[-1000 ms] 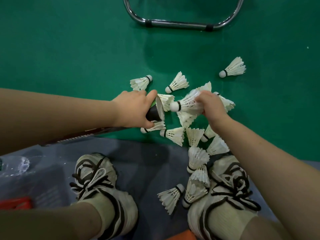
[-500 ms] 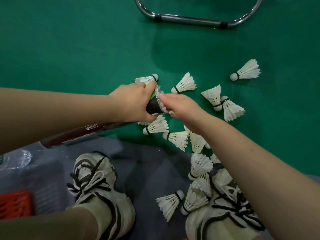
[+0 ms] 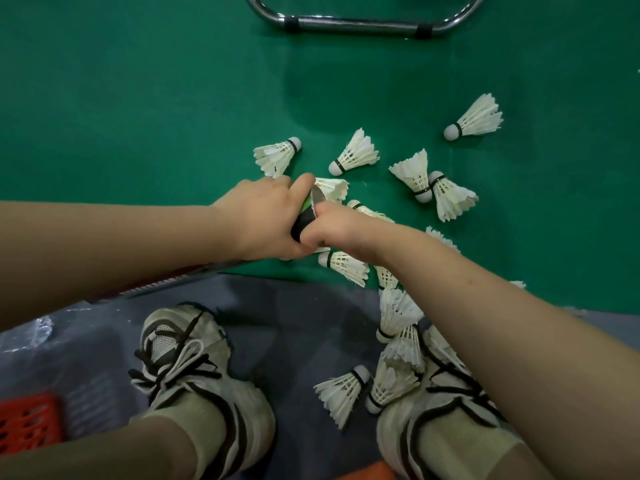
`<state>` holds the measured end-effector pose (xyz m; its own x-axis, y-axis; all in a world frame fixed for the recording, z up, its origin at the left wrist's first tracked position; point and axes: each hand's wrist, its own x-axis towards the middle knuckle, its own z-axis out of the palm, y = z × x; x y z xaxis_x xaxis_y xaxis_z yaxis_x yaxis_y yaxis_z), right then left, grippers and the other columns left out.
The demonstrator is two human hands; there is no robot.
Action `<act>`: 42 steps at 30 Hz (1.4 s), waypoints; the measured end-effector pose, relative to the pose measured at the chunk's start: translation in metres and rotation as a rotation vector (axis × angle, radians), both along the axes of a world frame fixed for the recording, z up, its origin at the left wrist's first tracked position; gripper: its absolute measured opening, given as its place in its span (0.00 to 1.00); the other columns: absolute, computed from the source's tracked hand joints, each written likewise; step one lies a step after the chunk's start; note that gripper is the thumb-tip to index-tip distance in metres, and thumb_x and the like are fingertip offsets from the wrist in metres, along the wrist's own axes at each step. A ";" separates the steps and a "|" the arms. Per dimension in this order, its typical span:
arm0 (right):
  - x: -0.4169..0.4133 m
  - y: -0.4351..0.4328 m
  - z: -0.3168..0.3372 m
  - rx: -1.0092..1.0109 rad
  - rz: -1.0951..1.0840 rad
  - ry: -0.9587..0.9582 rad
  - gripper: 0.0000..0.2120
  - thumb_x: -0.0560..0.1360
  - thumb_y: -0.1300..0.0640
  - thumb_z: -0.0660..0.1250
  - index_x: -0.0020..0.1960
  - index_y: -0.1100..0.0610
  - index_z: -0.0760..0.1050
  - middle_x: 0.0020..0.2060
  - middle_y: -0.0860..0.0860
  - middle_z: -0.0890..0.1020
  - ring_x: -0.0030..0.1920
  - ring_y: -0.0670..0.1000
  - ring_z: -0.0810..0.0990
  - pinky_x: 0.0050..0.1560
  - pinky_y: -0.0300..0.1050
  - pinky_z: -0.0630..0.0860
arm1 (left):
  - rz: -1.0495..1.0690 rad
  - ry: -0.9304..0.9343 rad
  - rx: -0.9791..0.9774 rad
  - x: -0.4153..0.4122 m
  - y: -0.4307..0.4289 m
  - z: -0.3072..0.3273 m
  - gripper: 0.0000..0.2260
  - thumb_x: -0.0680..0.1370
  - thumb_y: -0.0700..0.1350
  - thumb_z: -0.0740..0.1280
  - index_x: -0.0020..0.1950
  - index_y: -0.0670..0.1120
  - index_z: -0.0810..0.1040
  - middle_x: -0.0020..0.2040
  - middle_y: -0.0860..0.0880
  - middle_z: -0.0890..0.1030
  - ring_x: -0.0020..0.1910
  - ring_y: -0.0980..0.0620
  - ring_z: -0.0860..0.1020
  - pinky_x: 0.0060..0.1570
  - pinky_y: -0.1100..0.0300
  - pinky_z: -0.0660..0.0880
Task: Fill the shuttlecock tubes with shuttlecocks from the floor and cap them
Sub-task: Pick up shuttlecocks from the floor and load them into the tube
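Tube (image 3: pixel 304 221), judged light, stiff: our left hand (image 3: pixel 258 220) grips its mouth; right hand (image 3: pixel 334 228) curled there, contents unclear. Shuttlecocks (image 3: pixel 354 154) beyond, fragile: we take corks.

A bent chrome tube frame (image 3: pixel 360 25) is seen at the top, a red perforated basket (image 3: pixel 26 422) and crumpled clear plastic (image 3: pixel 38 332) at lower left.

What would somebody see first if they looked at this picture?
Probably the two hands meeting in the middle: the left hand grips a dark tube, and the right hand is pressed against its end. Next come the white shuttlecocks, scattered over the green floor and piled by the right shoe.
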<state>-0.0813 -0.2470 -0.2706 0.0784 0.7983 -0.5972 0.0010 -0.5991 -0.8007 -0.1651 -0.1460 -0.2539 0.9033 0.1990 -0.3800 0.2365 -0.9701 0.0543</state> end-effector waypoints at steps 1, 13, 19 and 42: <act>-0.001 -0.001 -0.001 -0.009 0.003 -0.003 0.09 0.52 0.64 0.58 0.28 0.57 0.57 0.27 0.51 0.61 0.29 0.48 0.57 0.30 0.43 0.53 | -0.007 -0.002 0.002 -0.001 -0.001 -0.001 0.34 0.68 0.61 0.66 0.66 0.44 0.61 0.51 0.43 0.75 0.49 0.41 0.75 0.47 0.49 0.74; 0.020 -0.039 0.007 0.028 -0.491 0.062 0.07 0.75 0.51 0.63 0.43 0.52 0.78 0.38 0.48 0.81 0.43 0.48 0.78 0.53 0.49 0.70 | -0.034 -0.113 0.021 -0.004 -0.014 0.005 0.34 0.69 0.62 0.68 0.67 0.47 0.61 0.53 0.43 0.74 0.51 0.41 0.75 0.47 0.51 0.72; 0.028 -0.092 -0.020 -0.340 -0.117 -0.557 0.09 0.75 0.51 0.64 0.51 0.54 0.79 0.48 0.50 0.82 0.49 0.51 0.79 0.50 0.46 0.75 | -0.092 -0.121 0.034 -0.006 -0.033 0.000 0.35 0.69 0.63 0.67 0.68 0.46 0.58 0.54 0.43 0.74 0.53 0.41 0.74 0.47 0.50 0.71; 0.056 -0.120 -0.006 -0.234 -0.568 -0.363 0.11 0.76 0.57 0.65 0.54 0.63 0.79 0.37 0.48 0.78 0.37 0.44 0.72 0.41 0.37 0.69 | -0.091 -0.037 0.018 0.004 -0.060 -0.004 0.33 0.69 0.61 0.67 0.66 0.45 0.61 0.53 0.43 0.75 0.50 0.42 0.74 0.48 0.50 0.72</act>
